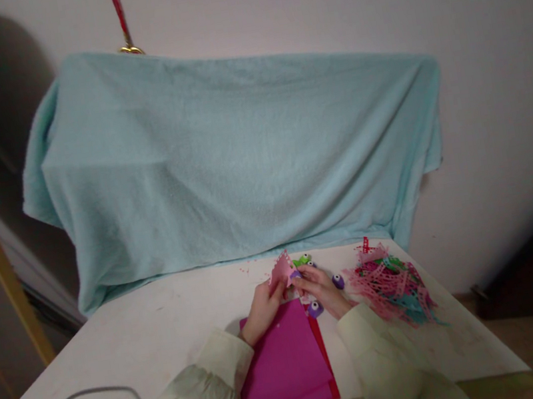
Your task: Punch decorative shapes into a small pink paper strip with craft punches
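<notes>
Two hands, left hand [263, 306] and right hand [322, 288], pinch a small pink paper piece [282, 269] closed-fingered. Magenta paper sheets [287, 365] lie beneath on the white table [142, 340].

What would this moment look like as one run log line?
left hand: holds pink paper piece | right hand: on purple punch at paper | below: magenta sheets | right: scrap pile
</notes>
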`<move>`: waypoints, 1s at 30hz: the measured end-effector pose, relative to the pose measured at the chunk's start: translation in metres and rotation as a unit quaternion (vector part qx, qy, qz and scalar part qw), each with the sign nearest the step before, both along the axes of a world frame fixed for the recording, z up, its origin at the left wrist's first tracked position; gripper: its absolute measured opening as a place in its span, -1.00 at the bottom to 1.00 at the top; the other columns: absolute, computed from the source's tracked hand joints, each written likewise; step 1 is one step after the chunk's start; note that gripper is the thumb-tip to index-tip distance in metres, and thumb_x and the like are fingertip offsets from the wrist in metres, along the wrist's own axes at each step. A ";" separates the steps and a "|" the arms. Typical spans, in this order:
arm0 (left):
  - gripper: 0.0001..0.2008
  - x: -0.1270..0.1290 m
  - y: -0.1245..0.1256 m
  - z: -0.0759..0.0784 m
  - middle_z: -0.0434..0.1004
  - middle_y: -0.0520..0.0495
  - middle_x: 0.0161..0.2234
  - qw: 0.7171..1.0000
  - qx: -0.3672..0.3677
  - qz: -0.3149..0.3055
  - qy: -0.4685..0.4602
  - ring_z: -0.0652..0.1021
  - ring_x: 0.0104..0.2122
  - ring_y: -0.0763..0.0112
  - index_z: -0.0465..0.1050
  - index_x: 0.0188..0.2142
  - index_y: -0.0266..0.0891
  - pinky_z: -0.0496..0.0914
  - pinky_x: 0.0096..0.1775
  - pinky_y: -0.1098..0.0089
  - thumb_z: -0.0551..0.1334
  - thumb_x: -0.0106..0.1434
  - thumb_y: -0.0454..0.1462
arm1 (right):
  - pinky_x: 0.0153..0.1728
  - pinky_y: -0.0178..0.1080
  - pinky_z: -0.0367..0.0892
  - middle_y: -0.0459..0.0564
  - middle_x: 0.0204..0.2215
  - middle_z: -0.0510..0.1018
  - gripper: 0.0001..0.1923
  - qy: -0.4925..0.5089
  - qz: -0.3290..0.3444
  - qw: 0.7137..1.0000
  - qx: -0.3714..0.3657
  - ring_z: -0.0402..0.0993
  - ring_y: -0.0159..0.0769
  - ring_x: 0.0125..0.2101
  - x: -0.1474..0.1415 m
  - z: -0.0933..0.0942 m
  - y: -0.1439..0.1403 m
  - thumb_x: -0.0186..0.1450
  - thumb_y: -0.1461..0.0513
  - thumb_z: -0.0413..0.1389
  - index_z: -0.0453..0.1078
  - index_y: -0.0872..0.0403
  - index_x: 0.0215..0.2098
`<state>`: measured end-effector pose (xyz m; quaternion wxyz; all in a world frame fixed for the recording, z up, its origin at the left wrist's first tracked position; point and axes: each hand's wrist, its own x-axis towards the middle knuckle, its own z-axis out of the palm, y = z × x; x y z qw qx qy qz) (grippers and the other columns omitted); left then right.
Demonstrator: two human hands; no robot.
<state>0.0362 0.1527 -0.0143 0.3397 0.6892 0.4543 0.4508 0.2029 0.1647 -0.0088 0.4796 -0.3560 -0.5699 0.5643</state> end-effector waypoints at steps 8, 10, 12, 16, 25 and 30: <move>-0.57 0.002 0.001 -0.008 0.45 0.01 -0.53 1.000 -0.024 -0.012 -0.003 0.37 -0.52 0.44 0.42 -0.46 -0.33 0.20 -0.45 0.48 0.01 0.26 -0.04 | -0.65 -0.40 0.02 -0.12 -0.53 0.45 -0.79 0.012 -0.023 1.000 0.017 0.13 -0.53 -0.66 0.000 -0.001 -0.002 0.11 0.14 0.20 0.38 0.10 -0.37; -0.57 0.002 0.000 -0.006 0.44 0.02 -0.53 1.000 -0.026 -0.007 -0.006 0.37 -0.52 0.43 0.42 -0.46 -0.32 0.21 -0.44 0.48 0.01 0.26 -0.03 | -0.66 -0.40 0.01 -0.12 -0.54 0.44 -0.79 0.015 -0.023 1.000 0.014 0.12 -0.53 -0.66 -0.001 -0.002 -0.001 0.11 0.14 0.20 0.38 0.10 -0.37; -0.57 0.001 0.000 -0.004 0.43 0.02 -0.55 1.000 -0.024 0.000 -0.011 0.37 -0.52 0.43 0.40 -0.49 -0.32 0.22 -0.43 0.48 0.02 0.25 -0.03 | -0.66 -0.41 0.00 -0.12 -0.54 0.43 -0.77 0.017 -0.024 1.000 0.002 0.13 -0.53 -0.66 -0.002 -0.002 -0.001 0.10 0.13 0.21 0.39 0.10 -0.35; -0.58 0.001 -0.001 -0.001 0.38 0.04 -0.59 0.999 -0.028 0.020 -0.028 0.36 -0.53 0.44 0.37 -0.52 -0.31 0.22 -0.44 0.48 0.02 0.25 -0.03 | -0.68 -0.41 0.01 -0.15 -0.55 0.41 -0.68 0.013 0.001 1.000 -0.023 0.16 -0.52 -0.67 -0.002 -0.003 0.000 0.08 0.12 0.23 0.37 0.07 -0.24; -0.57 -0.002 -0.002 0.005 0.36 0.04 -0.62 0.996 -0.019 0.068 -0.049 0.34 -0.56 0.44 0.33 -0.57 -0.29 0.21 -0.46 0.47 0.02 0.24 -0.02 | -0.68 -0.42 0.07 -0.13 -0.55 0.42 -0.66 0.001 0.025 0.999 -0.035 0.23 -0.51 -0.66 -0.001 -0.006 0.002 0.08 0.09 0.23 0.37 0.08 -0.24; -0.55 -0.002 -0.003 0.006 0.37 0.03 -0.63 0.996 -0.007 0.068 -0.052 0.36 -0.56 0.45 0.33 -0.59 -0.29 0.22 -0.45 0.47 0.02 0.24 -0.01 | -0.67 -0.41 0.07 -0.15 -0.55 0.41 -0.66 -0.008 0.054 0.998 -0.042 0.23 -0.50 -0.67 -0.001 -0.004 0.002 0.06 0.09 0.24 0.38 0.07 -0.24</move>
